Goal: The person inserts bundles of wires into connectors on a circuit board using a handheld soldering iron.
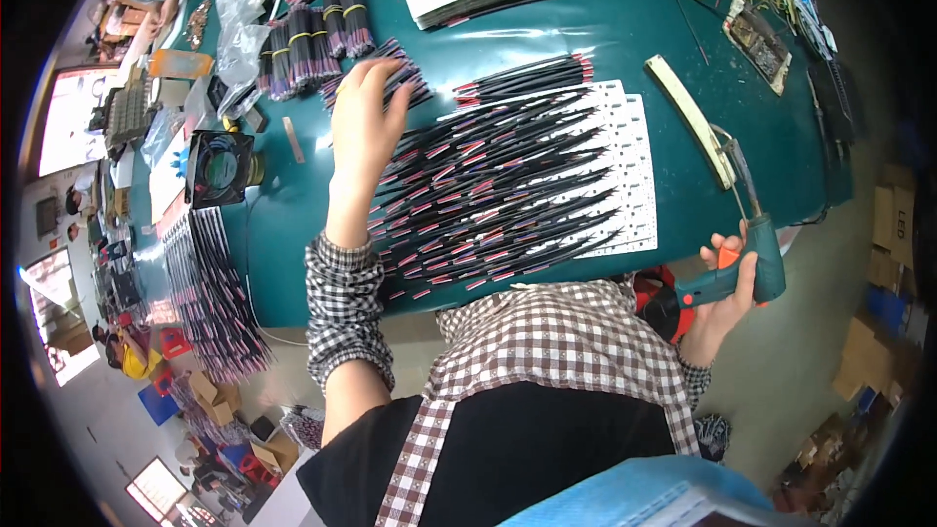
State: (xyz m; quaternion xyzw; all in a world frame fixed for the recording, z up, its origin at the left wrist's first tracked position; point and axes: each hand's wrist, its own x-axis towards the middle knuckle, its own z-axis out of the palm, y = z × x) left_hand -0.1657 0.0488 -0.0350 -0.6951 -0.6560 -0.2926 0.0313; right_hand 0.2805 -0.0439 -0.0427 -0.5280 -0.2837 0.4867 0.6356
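Currently holding a dark green plastic pistol-shaped tool with an orange trigger (769,259) in the right grip (727,312), wrapped firmly around the handle. Can't tell whether squeezing the trigger. Pointing its slim metal nozzle (750,181) up toward the near end of a long cream-coloured bar (683,112), ahead of the right grip; can't tell whether touching.

Keeping the left grip (361,127) at a loose pile of thin dark wires (415,83), thumb and forefinger apart. Can't see the fingertip contact, so can't confirm a pinch.

Between the two grips: close slanted rows of black-sleeved wires with red and white ends (488,176), partly over white perforated boards (634,176) on the green bench (625,39). Just beyond the left grip: yellow-banded wire bundles (307,39).

Could scorch or smear the rows by swinging the nozzle left across them, if hot. Could knock row ends askew by dragging the black-and-white checked left sleeve (346,307) sideways. Could tangle the loose pile by grabbing too many at once. Could discharge early by over-squeezing the right grip.
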